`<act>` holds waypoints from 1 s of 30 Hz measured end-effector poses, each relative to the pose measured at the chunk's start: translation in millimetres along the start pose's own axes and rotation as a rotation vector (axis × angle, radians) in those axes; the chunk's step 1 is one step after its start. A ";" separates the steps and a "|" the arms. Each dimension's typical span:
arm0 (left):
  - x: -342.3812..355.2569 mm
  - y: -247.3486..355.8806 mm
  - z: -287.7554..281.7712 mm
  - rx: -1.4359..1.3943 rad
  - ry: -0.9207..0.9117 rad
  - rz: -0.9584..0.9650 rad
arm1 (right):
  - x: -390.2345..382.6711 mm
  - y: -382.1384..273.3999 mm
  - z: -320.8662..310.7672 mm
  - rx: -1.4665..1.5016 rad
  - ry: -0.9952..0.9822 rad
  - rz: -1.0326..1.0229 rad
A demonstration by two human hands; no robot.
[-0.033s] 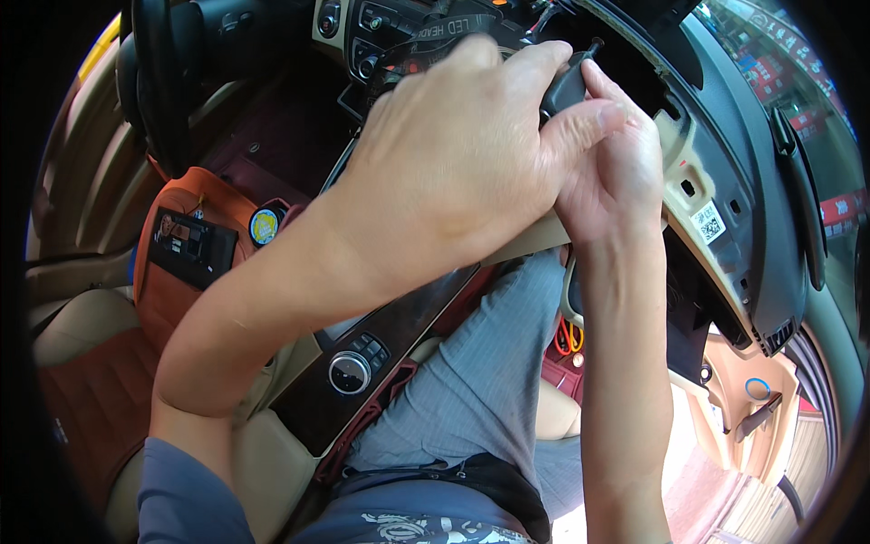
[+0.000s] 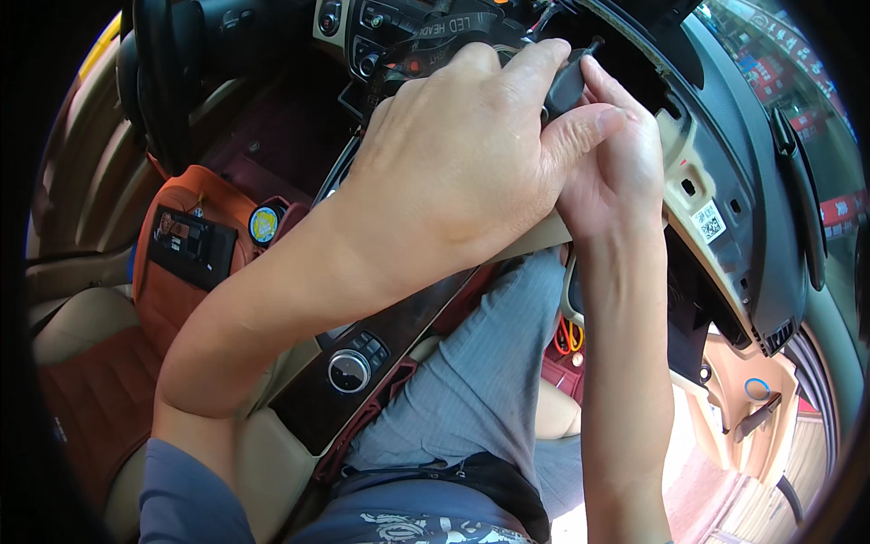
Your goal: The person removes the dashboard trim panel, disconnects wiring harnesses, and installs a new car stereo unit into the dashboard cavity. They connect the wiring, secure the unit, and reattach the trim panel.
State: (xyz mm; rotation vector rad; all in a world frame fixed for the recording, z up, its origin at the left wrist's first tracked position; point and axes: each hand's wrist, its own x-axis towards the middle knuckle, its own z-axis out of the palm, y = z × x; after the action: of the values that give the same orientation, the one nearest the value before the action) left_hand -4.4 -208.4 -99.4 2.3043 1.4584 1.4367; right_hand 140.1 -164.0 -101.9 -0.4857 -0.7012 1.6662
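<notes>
Both hands seem to grasp one small black piece [image 2: 566,88], up high by the opened dashboard [image 2: 770,238]. The left hand [image 2: 462,136] comes over the top, with its pointing finger on one side of the piece and its thumb across the other palm. The right hand [image 2: 621,172] curls in close, with a fingertip touching the far edge. The low part is hidden behind the left hand, so I can't tell how hard each hand squeezes. A thin black stick [image 2: 594,45] pokes out past the fingertips, and I can't tell if it is part of the piece. To do this well, I think one hand should hold the piece still while the other does the small, careful work. It looks smooth and might slip, so a snug hold is better than a hard pinch. Tipping the left wrist back a bit could help the eyes see more. The pale frame [image 2: 693,195] beside the right hand has holes in it, so knuckles should mind its edge. A dark strap [image 2: 444,38] sits behind the left hand, and fingers do best not to snag it. Lower down, the round silver knob [image 2: 349,372] is near the left arm, so the elbow should be gentle there. Past that arm, a flat black case [image 2: 213,252] lies on an orange pad [image 2: 188,184].
</notes>
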 end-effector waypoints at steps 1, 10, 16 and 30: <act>-3.1 0.3 2.8 -0.037 0.019 0.004 | 2.8 1.2 0.6 0.019 -0.002 0.014; 5.7 -0.5 27.7 0.371 0.173 0.281 | 6.9 -11.0 1.3 0.032 -0.053 0.054; 22.7 -2.5 18.2 0.188 0.345 0.475 | 33.9 -20.0 -11.8 0.047 -0.252 0.109; 25.3 2.8 7.6 0.176 -0.014 0.323 | 20.2 -17.2 26.0 0.052 -0.036 0.015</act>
State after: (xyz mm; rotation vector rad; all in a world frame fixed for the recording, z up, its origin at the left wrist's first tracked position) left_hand 6.0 -188.4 -85.4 2.7576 1.3010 1.4052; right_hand 131.2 -147.1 -70.0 -0.4256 -0.6807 1.7065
